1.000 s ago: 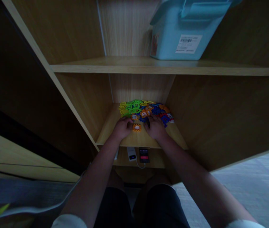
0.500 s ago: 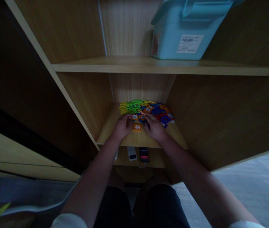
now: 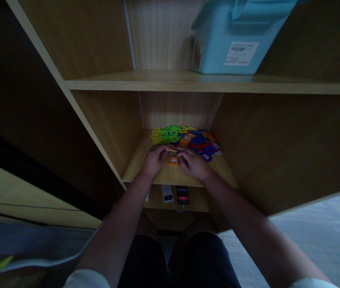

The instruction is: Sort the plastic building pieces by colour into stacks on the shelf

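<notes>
Over the lower shelf, my left hand [image 3: 154, 161] pinches an orange interlocking building piece [image 3: 171, 150], seen nearly edge-on. My right hand [image 3: 194, 164] closes its fingers at the right end of the same spot; whether it grips a second orange piece is too small and dark to tell. Just below, between the hands, a flat orange window-patterned piece [image 3: 174, 161] lies on the wood. Behind my fingers spreads a pile of building pieces [image 3: 198, 138] in blue, orange, red and purple, with green pieces [image 3: 171, 133] and yellow ones at its left.
A light blue lidded bin [image 3: 227, 44] stands on the shelf [image 3: 170, 85] above. Below the working shelf lie a white power bank [image 3: 167, 193] and a phone [image 3: 182, 195] joined by a cable. Wooden side panels [image 3: 278, 144] enclose the compartment.
My right hand has moved slightly left and down from the pile, bringing its fingers close to my left hand's. The orange pieces they held apart now meet between the fingertips.
</notes>
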Demonstrator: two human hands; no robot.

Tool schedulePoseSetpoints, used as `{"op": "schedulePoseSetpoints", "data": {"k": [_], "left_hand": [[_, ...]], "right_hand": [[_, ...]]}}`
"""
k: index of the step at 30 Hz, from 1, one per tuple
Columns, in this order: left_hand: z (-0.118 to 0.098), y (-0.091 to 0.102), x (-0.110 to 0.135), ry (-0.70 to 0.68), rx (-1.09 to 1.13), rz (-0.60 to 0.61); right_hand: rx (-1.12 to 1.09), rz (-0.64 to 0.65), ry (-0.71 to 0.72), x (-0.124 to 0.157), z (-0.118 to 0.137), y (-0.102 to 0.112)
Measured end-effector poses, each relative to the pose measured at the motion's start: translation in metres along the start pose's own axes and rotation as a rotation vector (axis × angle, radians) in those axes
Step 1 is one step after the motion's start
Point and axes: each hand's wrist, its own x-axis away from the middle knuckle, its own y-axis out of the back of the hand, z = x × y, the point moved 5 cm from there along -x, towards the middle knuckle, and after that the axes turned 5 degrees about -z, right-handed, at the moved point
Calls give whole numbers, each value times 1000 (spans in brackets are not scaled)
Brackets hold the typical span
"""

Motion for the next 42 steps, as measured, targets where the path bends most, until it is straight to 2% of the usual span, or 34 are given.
{"op": "schedulePoseSetpoints", "data": {"k": [4,9,19,28,35,42], "left_hand": [[-1,1,1,-10,-7,-17],[-9,0,2,-93,-20,23],[-6,-5,3,-138,21,39],[-10,-5,2,-83,32,84],[-7,-5,3,-61,35,89],[-2,-8,5,81,69,71]], "right_hand": [[37,-55,-70,-1,-1,5],[31,-51,-138,0,-8,3],[-67,-98,-166,0,-9,8],[-113,-71,-238,2,-16,5],[-119,-86,-240,1,-16,5],[-94,-48,-193,2,-16,1]]}}
